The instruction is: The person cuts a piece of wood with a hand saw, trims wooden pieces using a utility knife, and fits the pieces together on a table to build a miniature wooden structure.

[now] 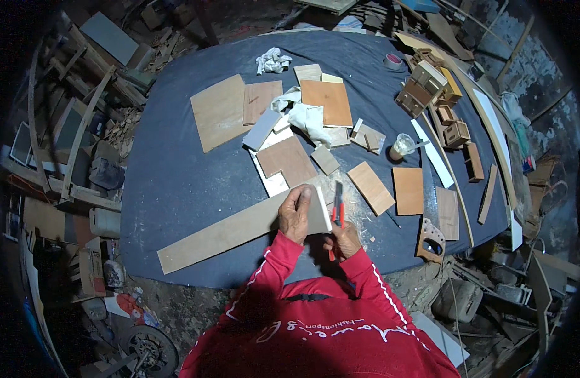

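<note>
My left hand [294,215] grips a small wooden panel [316,211] with a pale edge, thumb on top, above the table. In my right hand [345,240] is a red and black utility knife [339,205], pointing away from me, just right of the panel's pale edge. A long, narrow board [214,234] lies on the cloth to the left, its right end passing behind my left hand. Beyond my hands rests a brown board with a notched corner [287,160]. A small wooden block [325,160] sits to its right.
The dark cloth [170,157] carries several loose boards, white rags [307,120] and a tape roll [392,61]. At right are a plastic cup [401,147], a handsaw [431,240] and small wooden boxes [422,88]. A wheel [148,353] stands at lower left.
</note>
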Demonstrator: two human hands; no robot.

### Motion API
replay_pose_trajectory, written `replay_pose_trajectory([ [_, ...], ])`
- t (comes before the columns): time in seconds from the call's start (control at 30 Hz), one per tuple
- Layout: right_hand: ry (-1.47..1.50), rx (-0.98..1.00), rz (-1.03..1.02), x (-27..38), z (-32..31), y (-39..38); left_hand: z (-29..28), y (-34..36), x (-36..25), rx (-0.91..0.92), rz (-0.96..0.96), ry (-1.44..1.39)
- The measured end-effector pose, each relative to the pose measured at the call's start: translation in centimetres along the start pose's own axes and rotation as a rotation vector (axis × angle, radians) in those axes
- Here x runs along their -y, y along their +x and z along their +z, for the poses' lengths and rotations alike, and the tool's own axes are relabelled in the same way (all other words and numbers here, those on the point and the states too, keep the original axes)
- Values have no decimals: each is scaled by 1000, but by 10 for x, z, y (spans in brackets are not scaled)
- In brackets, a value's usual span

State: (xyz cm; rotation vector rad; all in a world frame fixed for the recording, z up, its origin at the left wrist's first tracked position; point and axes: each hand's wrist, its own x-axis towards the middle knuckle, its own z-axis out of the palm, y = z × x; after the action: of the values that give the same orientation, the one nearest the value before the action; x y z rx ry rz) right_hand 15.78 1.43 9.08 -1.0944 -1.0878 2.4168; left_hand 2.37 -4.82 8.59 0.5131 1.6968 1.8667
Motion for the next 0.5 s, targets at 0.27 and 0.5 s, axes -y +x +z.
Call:
replay_pose_trajectory([
  [0.27, -33, -42, -226, 27, -1, 7, -13, -6, -20, 44, 154, 245],
  [0.5, -280, -124, -465, 20, -7, 34, -10, -10, -8, 87, 163, 318],
])
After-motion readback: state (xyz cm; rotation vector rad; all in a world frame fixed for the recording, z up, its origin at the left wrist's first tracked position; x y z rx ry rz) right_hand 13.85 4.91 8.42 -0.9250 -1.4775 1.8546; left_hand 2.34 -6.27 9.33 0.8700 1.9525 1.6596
